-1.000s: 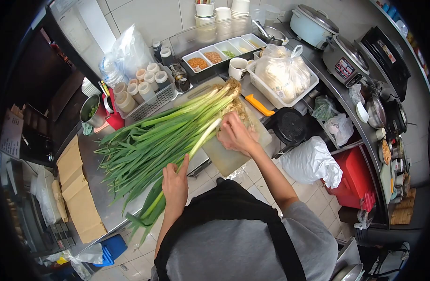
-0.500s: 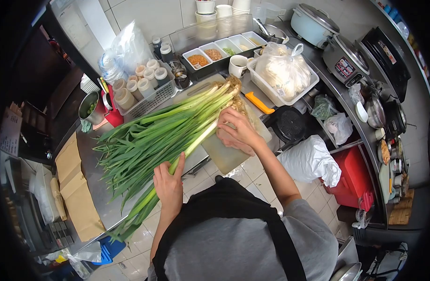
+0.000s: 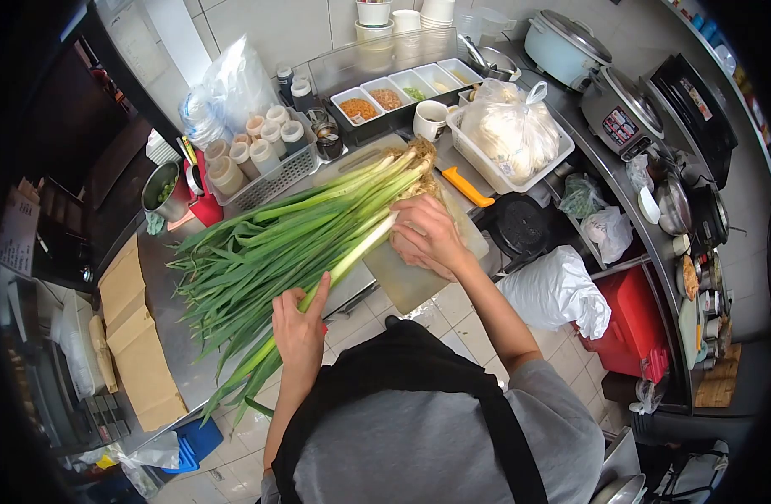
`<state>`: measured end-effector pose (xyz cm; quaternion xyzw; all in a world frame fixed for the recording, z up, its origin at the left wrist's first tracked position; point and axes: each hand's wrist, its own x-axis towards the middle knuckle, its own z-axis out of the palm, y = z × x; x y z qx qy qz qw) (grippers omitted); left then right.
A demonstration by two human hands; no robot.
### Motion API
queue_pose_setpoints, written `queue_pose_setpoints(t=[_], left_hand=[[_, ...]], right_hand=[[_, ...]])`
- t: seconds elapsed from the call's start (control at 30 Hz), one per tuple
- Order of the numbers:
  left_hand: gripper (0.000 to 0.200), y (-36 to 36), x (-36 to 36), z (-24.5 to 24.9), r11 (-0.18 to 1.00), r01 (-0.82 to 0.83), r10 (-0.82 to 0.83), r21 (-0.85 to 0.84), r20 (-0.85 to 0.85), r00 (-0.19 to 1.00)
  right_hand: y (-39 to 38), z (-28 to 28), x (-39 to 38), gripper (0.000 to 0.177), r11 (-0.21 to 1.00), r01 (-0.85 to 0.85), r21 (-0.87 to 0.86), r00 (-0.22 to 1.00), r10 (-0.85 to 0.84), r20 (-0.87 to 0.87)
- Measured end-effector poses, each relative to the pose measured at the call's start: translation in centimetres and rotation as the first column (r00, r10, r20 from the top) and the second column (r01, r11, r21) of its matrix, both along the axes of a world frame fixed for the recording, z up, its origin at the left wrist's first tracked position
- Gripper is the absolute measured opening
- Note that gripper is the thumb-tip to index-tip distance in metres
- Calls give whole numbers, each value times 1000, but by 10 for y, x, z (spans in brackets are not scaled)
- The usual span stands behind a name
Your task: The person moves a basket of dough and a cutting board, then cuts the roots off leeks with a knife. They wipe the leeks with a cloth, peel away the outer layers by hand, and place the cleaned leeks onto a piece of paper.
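A large bunch of long green onions (image 3: pixel 259 239) lies across the counter, its rooty white ends on the cutting board (image 3: pixel 406 277) and its leaves fanned to the left. My left hand (image 3: pixel 299 328) is closed around the green part of the nearest stalk, thumb stretched along it. At that stalk's white end, my right hand (image 3: pixel 431 235) has its fingers curled round the root end, above the board. Its fingertips are partly hidden. A knife with an orange handle (image 3: pixel 468 186) lies just beyond my right hand, its blade out of sight.
Behind the onions stand a basket of squeeze bottles (image 3: pixel 263 172) and a row of topping tubs (image 3: pixel 402 92). A white bin with a bagged food (image 3: pixel 511 134) sits right of the board. Flattened brown cardboard (image 3: pixel 142 336) covers the counter's left end. A white sack (image 3: pixel 557 290) is at the right.
My right hand has turned and closed more over the white end, covering the pinkish thing seen under it before. The held stalk's leafy tip has shifted slightly at the counter's front edge.
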<state>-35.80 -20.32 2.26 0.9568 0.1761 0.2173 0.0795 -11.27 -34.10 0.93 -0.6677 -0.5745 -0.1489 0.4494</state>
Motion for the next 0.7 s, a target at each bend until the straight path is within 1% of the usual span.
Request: queue_pose_setpoints(t=[0.03,0.13,0.23,0.3,0.43,0.53,0.63,0.7], left_hand=[[66,1,0,0,1000,5,-5,-28,13,1000],[61,2,1,-1,991,26,-21,-128,36,999],[58,5,0,0,965,51,-44,-255,33,998],[58,6,-1,2,939,73,-64,-335,37,997],[58,6,-1,3,917,43,-47,-396,0,999],[58,7,0,1,908,37,-36,-416,9,999],[55,9,2,-1,898,41,-30,-438,32,999],[51,10,3,-1,887,37,-24,-461,33,999]], right_hand=[[1,1,1,11,999,-8,32,999,9,-37],[1,2,7,12,999,-35,-7,999,35,16],[-1,-1,11,11,998,-60,-28,998,60,-9],[0,2,8,12,996,-23,-91,1000,22,-9],[3,6,-4,11,982,50,-180,997,-59,-50],[3,3,-5,12,990,42,-132,998,-49,-46],[-2,8,-9,10,995,8,-95,992,-20,-122],[-2,10,-10,11,996,28,-82,991,-38,-126]])
